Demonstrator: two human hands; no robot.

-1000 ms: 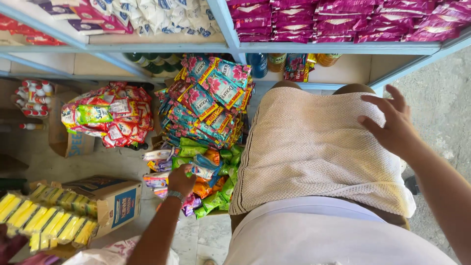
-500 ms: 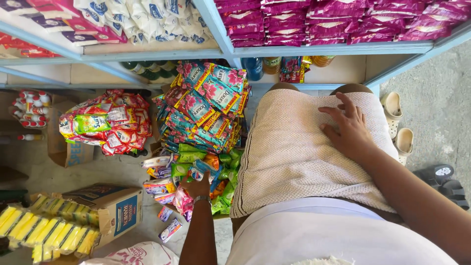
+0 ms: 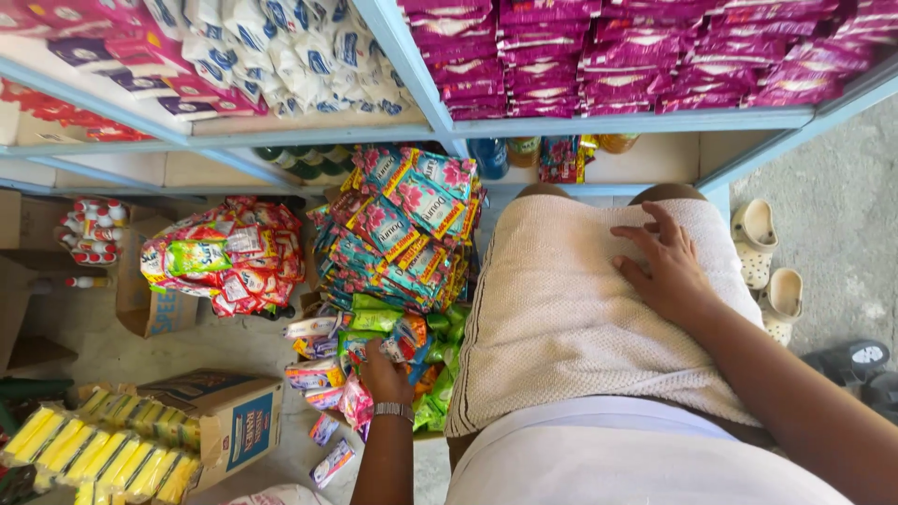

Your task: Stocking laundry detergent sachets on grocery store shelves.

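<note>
Below the shop shelves, on the floor at far left, yellow packets (image 3: 89,458) lie beside an open cardboard box (image 3: 220,421), with a red and green bundle of sachets (image 3: 224,257) behind them. Next comes a loose spill of small sachets (image 3: 327,369) in pink, green and orange, heaped under a tall stack of teal flower-printed packets (image 3: 402,229).

The person's left hand (image 3: 383,369), a metal watch (image 3: 393,410) on its wrist, reaches straight down into that spill, forearm near vertical and knuckles up. Its fingers (image 3: 374,353) are curled in among the sachets and seem to pinch one or more, though the packets hide the tips, so the grip cannot be told for sure.

The teal stack leans just above the hand; a tug at the sachets beneath it could, by the look of it, bring packets sliding down, and loose sachets could scatter farther over the floor.

To the right, a cream towel (image 3: 571,309) covers the person's lap. The right hand (image 3: 669,266) rests flat on it, fingers spread and released, holding nothing, arm stretched forward from the lower right. Pale sandals (image 3: 767,266) sit on the concrete beyond.
</note>
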